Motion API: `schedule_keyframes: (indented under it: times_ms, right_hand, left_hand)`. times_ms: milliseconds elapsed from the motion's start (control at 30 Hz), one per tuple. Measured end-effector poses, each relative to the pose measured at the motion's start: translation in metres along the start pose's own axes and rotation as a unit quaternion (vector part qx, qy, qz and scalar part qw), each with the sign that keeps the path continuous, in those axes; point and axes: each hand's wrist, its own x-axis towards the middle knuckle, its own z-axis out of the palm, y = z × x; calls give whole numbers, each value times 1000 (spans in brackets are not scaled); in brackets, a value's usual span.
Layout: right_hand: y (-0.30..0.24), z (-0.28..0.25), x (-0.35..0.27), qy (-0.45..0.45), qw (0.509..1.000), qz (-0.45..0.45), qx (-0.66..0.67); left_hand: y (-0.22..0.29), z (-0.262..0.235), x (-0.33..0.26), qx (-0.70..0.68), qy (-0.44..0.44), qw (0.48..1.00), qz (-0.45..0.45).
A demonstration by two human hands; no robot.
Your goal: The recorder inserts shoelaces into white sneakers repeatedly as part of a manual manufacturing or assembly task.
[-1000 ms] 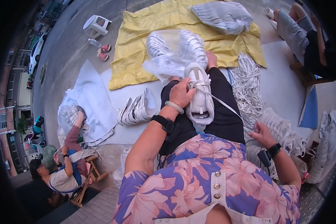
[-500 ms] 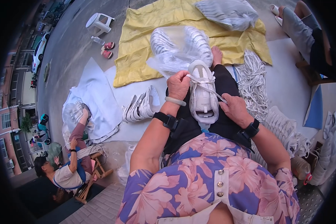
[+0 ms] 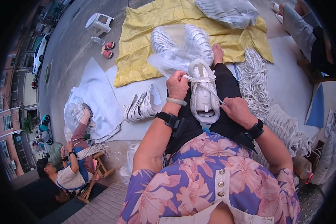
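Observation:
A white shoe upper rests on my lap between my thighs, toe pointing away from me. White shoelace runs through the eyelets near its toe. To the left of the toe, my left hand pinches one end of the lace between thumb and fingers. My right hand, lower on the right side, grips the other end, which slants taut across the upper. Both hands are closed and held apart, with the upper between them.
Beyond my lap, a clear bag of stacked white uppers lies on a yellow sheet. Loose laces and a row of uppers lie at right; more white pieces stand left. Another person sits at far left.
My left hand has drawn slightly left with its lace end, and my right hand has shifted slightly right. The person at far left has brought their hands together.

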Motion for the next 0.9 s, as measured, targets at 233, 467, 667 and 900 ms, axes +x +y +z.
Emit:
schedule_keyframes:
  times_ms: [233, 467, 667, 900]
  right_hand:
    - [10, -67, -28, -210, 786, 284, 507]
    - [26, -73, -75, -271, 628, 376, 625]
    - [45, -55, -109, -300, 671, 415, 536]
    - [35, -49, -56, -82, 932, 180, 303]
  left_hand:
    - [-4, 15, -10, 146, 14, 975, 167]
    - [2, 17, -22, 199, -22, 963, 182]
    - [6, 12, -25, 221, -64, 958, 174]
    - [12, 5, -28, 240, -69, 966, 75]
